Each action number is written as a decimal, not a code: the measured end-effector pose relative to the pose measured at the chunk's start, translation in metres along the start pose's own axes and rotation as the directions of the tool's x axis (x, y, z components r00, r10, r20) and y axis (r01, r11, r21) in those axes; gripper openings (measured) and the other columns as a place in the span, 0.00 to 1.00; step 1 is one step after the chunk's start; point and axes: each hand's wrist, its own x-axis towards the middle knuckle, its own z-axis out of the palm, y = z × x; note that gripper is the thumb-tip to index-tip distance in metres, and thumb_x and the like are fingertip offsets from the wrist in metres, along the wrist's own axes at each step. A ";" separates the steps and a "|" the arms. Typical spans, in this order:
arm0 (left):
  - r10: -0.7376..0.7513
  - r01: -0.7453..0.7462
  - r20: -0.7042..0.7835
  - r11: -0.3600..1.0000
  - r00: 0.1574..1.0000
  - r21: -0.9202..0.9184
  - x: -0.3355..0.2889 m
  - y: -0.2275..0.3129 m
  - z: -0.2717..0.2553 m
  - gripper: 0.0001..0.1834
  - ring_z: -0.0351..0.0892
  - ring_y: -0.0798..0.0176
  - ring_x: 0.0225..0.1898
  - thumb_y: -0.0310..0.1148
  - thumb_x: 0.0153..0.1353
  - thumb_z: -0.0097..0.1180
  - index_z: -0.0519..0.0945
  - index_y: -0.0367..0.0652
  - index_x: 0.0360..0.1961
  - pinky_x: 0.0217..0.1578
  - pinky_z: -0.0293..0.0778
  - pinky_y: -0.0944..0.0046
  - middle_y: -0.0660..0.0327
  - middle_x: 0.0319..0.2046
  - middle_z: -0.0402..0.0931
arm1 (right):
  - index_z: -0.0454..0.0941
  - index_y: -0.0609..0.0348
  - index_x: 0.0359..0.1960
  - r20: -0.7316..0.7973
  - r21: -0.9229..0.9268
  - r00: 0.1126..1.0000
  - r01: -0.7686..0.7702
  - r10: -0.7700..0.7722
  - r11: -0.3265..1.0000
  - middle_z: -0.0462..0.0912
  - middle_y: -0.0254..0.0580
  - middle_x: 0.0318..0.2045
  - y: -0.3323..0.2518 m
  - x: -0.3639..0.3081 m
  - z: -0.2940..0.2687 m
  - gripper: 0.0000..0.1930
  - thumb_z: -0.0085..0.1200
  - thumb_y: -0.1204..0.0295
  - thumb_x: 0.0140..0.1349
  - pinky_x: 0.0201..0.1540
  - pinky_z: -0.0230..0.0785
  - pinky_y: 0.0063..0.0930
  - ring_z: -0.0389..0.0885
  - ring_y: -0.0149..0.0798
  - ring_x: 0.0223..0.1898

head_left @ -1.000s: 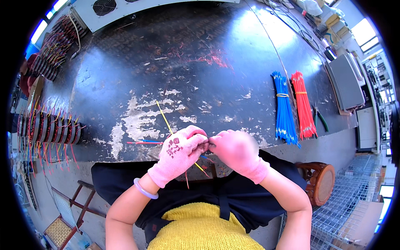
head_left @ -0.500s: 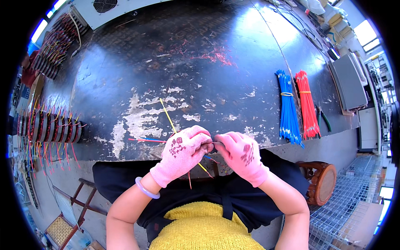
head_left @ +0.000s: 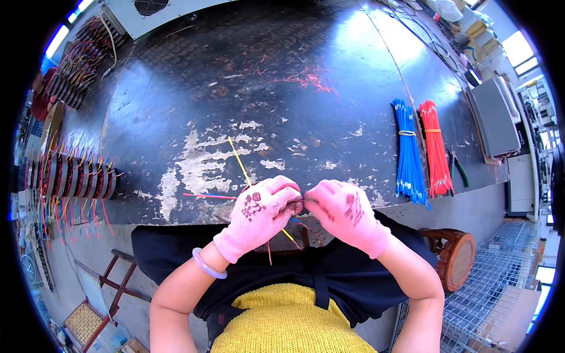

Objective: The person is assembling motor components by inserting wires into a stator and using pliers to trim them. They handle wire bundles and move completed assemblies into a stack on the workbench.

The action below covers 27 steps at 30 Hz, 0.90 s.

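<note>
My left hand (head_left: 258,210), in a pink glove, is closed around coloured wires at the near edge of the bench. A yellow wire (head_left: 239,160) sticks out past it toward the bench, and a red wire (head_left: 207,196) with a blue one beside it points left. More wire ends hang below the palm; whatever joins them is hidden by the glove. Fingertip to fingertip with it, my right hand (head_left: 348,216), also gloved in pink and slightly blurred, pinches a thin, dark wire end (head_left: 303,200) between the two hands.
On the right lie a banded blue wire bundle (head_left: 406,153), a red one (head_left: 434,150) and pliers (head_left: 458,167). A row of dark ring-shaped cores with wires (head_left: 70,178) stands at left, more behind. Red scraps (head_left: 315,79) litter the bench's far part. A wooden stool (head_left: 456,259) stands at right.
My right hand has turned a little, its wrist shifting right and slightly down, with its fingertips still at the wire end. The left hand and its wires have hardly moved.
</note>
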 end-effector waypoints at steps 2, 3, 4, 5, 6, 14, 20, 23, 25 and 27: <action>0.015 -0.015 0.006 1.000 1.000 0.002 0.001 -0.001 0.000 0.09 0.82 0.51 0.38 0.26 0.55 0.65 0.79 0.44 0.36 0.38 0.78 0.55 0.62 0.38 0.79 | 0.80 0.55 0.39 0.149 0.458 0.933 -0.359 0.328 0.813 0.81 0.28 0.30 0.003 -0.001 0.007 0.08 0.55 0.64 0.70 0.33 0.66 0.22 0.76 0.25 0.30; 0.023 -0.023 0.009 1.000 1.000 0.002 0.001 -0.001 0.000 0.09 0.82 0.51 0.38 0.26 0.55 0.65 0.79 0.44 0.36 0.38 0.77 0.54 0.61 0.38 0.79 | 0.80 0.55 0.38 0.199 0.576 0.895 -0.437 0.400 0.691 0.81 0.27 0.30 0.004 -0.001 0.010 0.10 0.54 0.63 0.71 0.32 0.64 0.19 0.74 0.22 0.29; 0.021 -0.021 0.007 1.000 1.000 -0.003 0.001 -0.001 0.000 0.09 0.82 0.51 0.38 0.26 0.55 0.65 0.79 0.44 0.36 0.38 0.77 0.55 0.61 0.38 0.79 | 0.80 0.56 0.37 0.253 0.671 0.846 -0.504 0.470 0.545 0.82 0.26 0.29 0.002 -0.003 0.015 0.12 0.52 0.62 0.73 0.31 0.62 0.17 0.72 0.19 0.28; 0.018 -0.018 0.005 1.000 1.000 -0.009 0.000 -0.002 0.000 0.09 0.82 0.51 0.38 0.25 0.55 0.65 0.79 0.44 0.36 0.38 0.77 0.55 0.61 0.38 0.79 | 0.80 0.56 0.38 0.249 0.626 0.852 -0.504 0.460 0.595 0.82 0.28 0.29 0.001 -0.004 0.011 0.12 0.52 0.62 0.72 0.31 0.63 0.18 0.73 0.20 0.28; 0.016 -0.016 0.003 1.000 1.000 -0.016 0.000 -0.002 0.001 0.09 0.81 0.51 0.38 0.25 0.55 0.64 0.79 0.44 0.36 0.38 0.77 0.55 0.61 0.38 0.79 | 0.81 0.56 0.39 0.155 0.514 0.876 -0.466 0.457 0.720 0.83 0.30 0.31 -0.003 -0.007 0.006 0.09 0.55 0.64 0.70 0.33 0.66 0.22 0.76 0.25 0.30; -0.010 0.011 -0.018 0.999 1.000 0.050 0.001 0.004 -0.001 0.08 0.82 0.52 0.37 0.27 0.56 0.65 0.80 0.44 0.37 0.38 0.78 0.55 0.61 0.36 0.79 | 0.79 0.53 0.51 -0.128 -0.329 0.957 0.205 -0.259 0.922 0.82 0.37 0.39 -0.007 -0.007 0.010 0.18 0.65 0.74 0.58 0.41 0.74 0.39 0.82 0.42 0.38; -0.014 0.014 0.003 0.999 1.000 0.046 -0.002 0.003 -0.004 0.07 0.83 0.51 0.39 0.28 0.59 0.65 0.81 0.43 0.39 0.39 0.78 0.55 0.59 0.39 0.80 | 0.81 0.47 0.52 -0.131 -0.389 0.943 0.236 -0.307 0.891 0.79 0.33 0.34 -0.005 -0.002 0.014 0.21 0.64 0.74 0.55 0.39 0.72 0.37 0.80 0.40 0.36; -0.099 0.108 0.114 0.991 0.989 -0.075 -0.002 0.003 -0.016 0.11 0.83 0.48 0.44 0.31 0.62 0.64 0.82 0.41 0.44 0.45 0.79 0.55 0.54 0.46 0.80 | 0.82 0.41 0.53 -0.009 -0.480 0.948 0.276 -0.320 0.833 0.77 0.30 0.35 0.001 0.002 0.002 0.21 0.63 0.72 0.56 0.39 0.72 0.35 0.79 0.39 0.36; -0.019 0.008 0.091 0.993 0.996 0.116 -0.003 0.007 -0.043 0.17 0.79 0.45 0.55 0.32 0.63 0.64 0.81 0.41 0.52 0.57 0.75 0.50 0.52 0.56 0.78 | 0.81 0.40 0.51 0.032 -0.518 0.925 0.339 -0.378 0.785 0.74 0.31 0.34 0.006 0.009 -0.003 0.16 0.60 0.69 0.59 0.39 0.72 0.35 0.78 0.37 0.37; 0.037 -0.083 0.167 0.957 0.985 0.277 0.001 0.018 -0.073 0.25 0.72 0.42 0.65 0.34 0.60 0.66 0.79 0.41 0.58 0.66 0.66 0.44 0.52 0.63 0.75 | 0.79 0.41 0.50 0.095 -0.531 0.918 0.375 -0.386 0.760 0.73 0.32 0.35 0.015 0.012 -0.005 0.15 0.57 0.67 0.60 0.41 0.74 0.35 0.78 0.37 0.39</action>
